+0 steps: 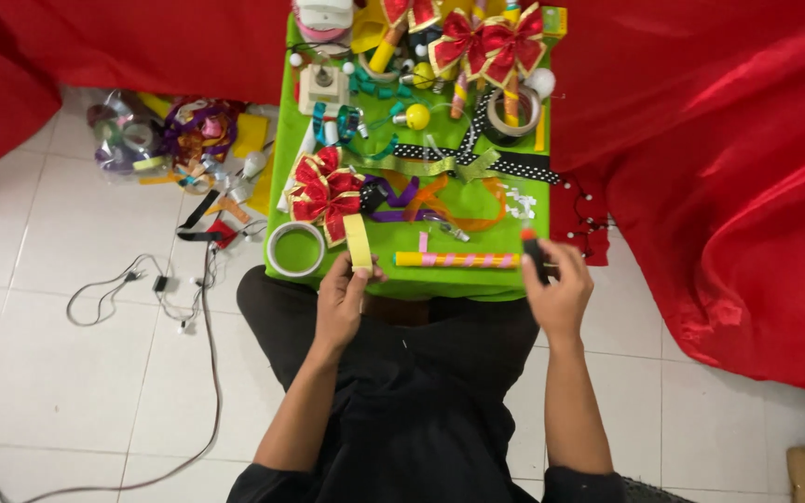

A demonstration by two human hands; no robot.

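Observation:
My left hand [342, 298] pinches a strip of pale yellow tape [357, 242] that runs up toward the red and gold bow [326, 193]. The tape roll [296, 249] lies flat just left of it on the green table [458, 279]. My right hand [556, 289] grips a black tool with an orange tip [532, 251], likely a cutter or lighter, near the table's front right corner. A yellow stick wrapped with pink stripes [457, 260] lies between my hands along the front edge.
Ribbons, a polka-dot band [477, 158], more red bows [486, 42], small balls and tape rolls crowd the table's far half. Red cloth [729, 186] hangs to the right and behind. Ribbon scraps [184, 140] and cables [142, 289] lie on the white tile floor at left.

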